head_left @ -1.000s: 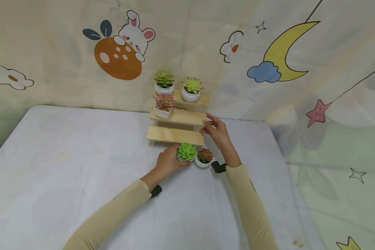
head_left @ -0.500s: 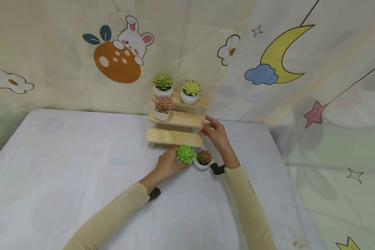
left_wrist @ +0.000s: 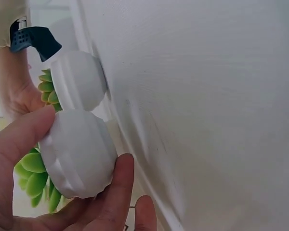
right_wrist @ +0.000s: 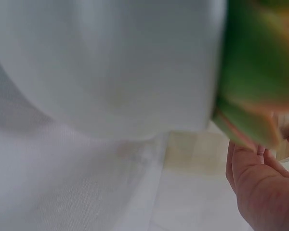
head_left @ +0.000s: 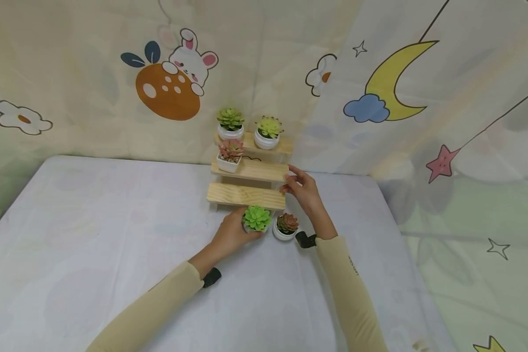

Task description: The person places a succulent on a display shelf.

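Note:
My left hand [head_left: 231, 234] grips the white pot of a bright green artificial succulent [head_left: 257, 218], just in front of the wooden step stand's bottom tier. In the left wrist view, thumb and fingers curl round that white pot [left_wrist: 79, 154]. A reddish-brown succulent [head_left: 287, 224] in a round white pot stands close to its right. At the right end of the three-tier wooden stand [head_left: 246, 194], my right hand [head_left: 305, 191] holds the middle tier's edge. The right wrist view shows the brown succulent's pot [right_wrist: 111, 62] large, with the right hand's fingers partly hidden behind its leaves.
Two green succulents [head_left: 231, 121] [head_left: 268, 131] in round white pots stand on the top tier. A pink succulent [head_left: 230, 154] in a square white pot sits at the middle tier's left. White cloth covers the table [head_left: 114, 234]; a printed curtain [head_left: 255, 58] hangs behind.
My left hand has shifted slightly left with the green succulent, widening its gap from the brown one. The right hand stays at the stand's end. The head view has tilted slightly.

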Demonstrator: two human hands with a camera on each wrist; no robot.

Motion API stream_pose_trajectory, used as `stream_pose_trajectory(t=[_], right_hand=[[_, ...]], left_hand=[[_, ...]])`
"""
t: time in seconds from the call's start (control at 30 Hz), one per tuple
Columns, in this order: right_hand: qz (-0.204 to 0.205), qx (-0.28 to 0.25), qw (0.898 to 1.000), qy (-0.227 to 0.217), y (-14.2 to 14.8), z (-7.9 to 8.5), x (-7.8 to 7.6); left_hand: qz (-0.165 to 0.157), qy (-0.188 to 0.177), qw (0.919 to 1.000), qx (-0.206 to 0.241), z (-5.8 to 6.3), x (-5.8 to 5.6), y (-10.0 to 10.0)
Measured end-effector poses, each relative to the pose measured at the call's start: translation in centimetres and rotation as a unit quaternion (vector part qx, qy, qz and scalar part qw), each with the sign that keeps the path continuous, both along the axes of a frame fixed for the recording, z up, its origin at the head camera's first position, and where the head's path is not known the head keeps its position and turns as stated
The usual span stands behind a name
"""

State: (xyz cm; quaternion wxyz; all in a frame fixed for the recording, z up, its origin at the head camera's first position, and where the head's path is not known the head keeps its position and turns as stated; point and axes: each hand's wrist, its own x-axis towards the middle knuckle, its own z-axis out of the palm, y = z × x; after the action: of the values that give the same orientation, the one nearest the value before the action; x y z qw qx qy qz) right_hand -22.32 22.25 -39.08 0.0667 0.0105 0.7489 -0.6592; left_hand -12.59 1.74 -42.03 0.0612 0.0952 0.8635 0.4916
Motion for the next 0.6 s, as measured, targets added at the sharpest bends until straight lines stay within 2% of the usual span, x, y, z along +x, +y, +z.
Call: stream_pose_trajectory(t=[0.37,0.6], right_hand=[[-0.003,-0.044,0.999,0.008,-0.1,-0.1,-0.1],[0.000,-0.048,0.999,0.010,-0.2,-0.1,0.0]], left_hand=[[0.016,0.012,0.9998,0.008,-0.2,0.1,-0.8],[0.023,0.017,0.9995,0.010,0.5,0.3,-1.2]])
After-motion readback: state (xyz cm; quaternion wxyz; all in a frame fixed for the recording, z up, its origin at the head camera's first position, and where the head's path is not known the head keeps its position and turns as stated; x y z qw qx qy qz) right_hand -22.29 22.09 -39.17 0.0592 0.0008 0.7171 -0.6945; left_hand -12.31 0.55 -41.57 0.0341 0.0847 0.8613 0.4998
